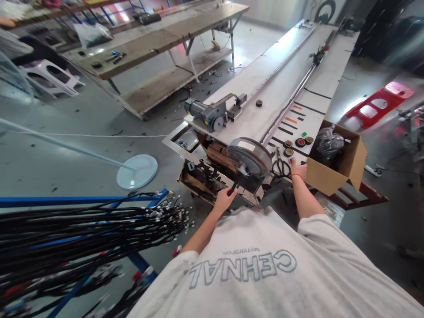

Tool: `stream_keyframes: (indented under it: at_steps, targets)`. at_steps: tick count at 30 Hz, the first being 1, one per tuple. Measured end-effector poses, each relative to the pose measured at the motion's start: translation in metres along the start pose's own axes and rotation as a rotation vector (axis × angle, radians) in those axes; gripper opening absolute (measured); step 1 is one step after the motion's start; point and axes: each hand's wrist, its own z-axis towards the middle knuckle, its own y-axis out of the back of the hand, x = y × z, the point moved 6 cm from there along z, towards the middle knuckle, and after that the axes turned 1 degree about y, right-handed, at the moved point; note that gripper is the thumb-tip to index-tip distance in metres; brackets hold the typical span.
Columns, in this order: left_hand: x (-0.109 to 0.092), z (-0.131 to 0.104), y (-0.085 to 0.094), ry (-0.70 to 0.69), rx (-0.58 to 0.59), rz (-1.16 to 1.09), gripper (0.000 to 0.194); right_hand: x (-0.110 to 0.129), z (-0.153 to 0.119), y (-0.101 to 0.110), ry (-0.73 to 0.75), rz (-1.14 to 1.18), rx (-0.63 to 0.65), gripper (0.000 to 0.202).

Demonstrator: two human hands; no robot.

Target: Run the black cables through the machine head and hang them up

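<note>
My left hand [225, 198] is closed around a dark length that looks like a black cable [233, 185], just below the grey wheel [250, 155] at the near end of the long white table [274, 95]. Whitish bits show at the wheel's lower edge. My right hand [299, 169] rests at the table's right corner, a fingertip stretched onto a small red spot that looks like a button [291, 160]. Its other fingers are partly hidden. Black-handled scissors [281, 166] lie just left of it. Close by are a tape roll [288, 152] and a small green button [304, 134].
An open cardboard box [326, 176] with a dark plastic bag stands right of the table. A motor unit [205, 112] sits at its left edge. Many black cables [99, 225] hang on a blue rack at left. A red stool [379, 105] is at far right.
</note>
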Motion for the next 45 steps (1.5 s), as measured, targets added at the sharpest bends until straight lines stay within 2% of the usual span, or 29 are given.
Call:
stream_keyframes:
  at_steps: [8,12,15,18,21,23,26,29,31,33,35,37,39,42,45]
  targets:
    - [0.0,0.001,0.005,0.039,0.009,-0.037,0.044,0.001,0.0,0.0,0.018,0.003,0.002,0.07]
    - [0.008,-0.004,0.02,0.105,0.068,-0.022,0.046,0.001,-0.001,0.0,0.006,0.0,0.016,0.071]
    - [0.013,-0.008,0.034,0.14,0.229,-0.184,0.047,0.001,-0.001,0.0,0.007,0.007,0.01,0.071]
    - [0.019,-0.013,0.037,0.314,0.489,-0.559,0.054,0.0,-0.001,-0.001,0.008,0.009,0.001,0.072]
    - [0.018,-0.015,0.023,0.561,0.648,-0.858,0.052,-0.001,0.0,-0.003,0.01,0.001,-0.01,0.072]
    - [0.009,-0.013,0.006,0.674,0.689,-1.052,0.048,-0.001,0.001,-0.004,0.015,-0.004,-0.013,0.072]
    - [-0.009,-0.005,-0.016,0.703,0.626,-1.369,0.04,0.0,0.001,-0.005,0.021,-0.005,-0.011,0.072]
    - [-0.019,0.003,-0.022,0.6,0.535,-1.44,0.033,0.0,0.001,-0.005,0.013,-0.006,-0.012,0.072]
    - [-0.019,0.007,-0.019,0.519,0.543,-1.282,0.031,0.0,0.001,-0.004,0.011,-0.007,-0.018,0.072]
    - [-0.016,0.013,-0.009,0.399,0.542,-0.984,0.033,0.0,0.002,-0.005,0.013,-0.01,-0.024,0.072]
    - [-0.013,0.021,0.007,0.253,0.479,-0.658,0.035,-0.001,0.003,-0.005,0.013,-0.015,-0.03,0.072]
    - [-0.012,0.027,0.021,0.151,0.4,-0.438,0.038,-0.002,0.004,-0.006,0.011,-0.022,-0.037,0.071]
    - [-0.013,0.028,0.027,0.137,0.368,-0.394,0.046,-0.002,0.004,-0.007,0.013,-0.028,-0.044,0.072]
    - [-0.019,0.021,0.021,0.158,0.359,-0.521,0.055,-0.001,0.003,-0.006,0.016,-0.029,-0.046,0.073]
    - [-0.026,0.012,0.013,0.134,0.233,-0.685,0.058,-0.001,0.001,-0.004,0.007,-0.026,-0.04,0.073]
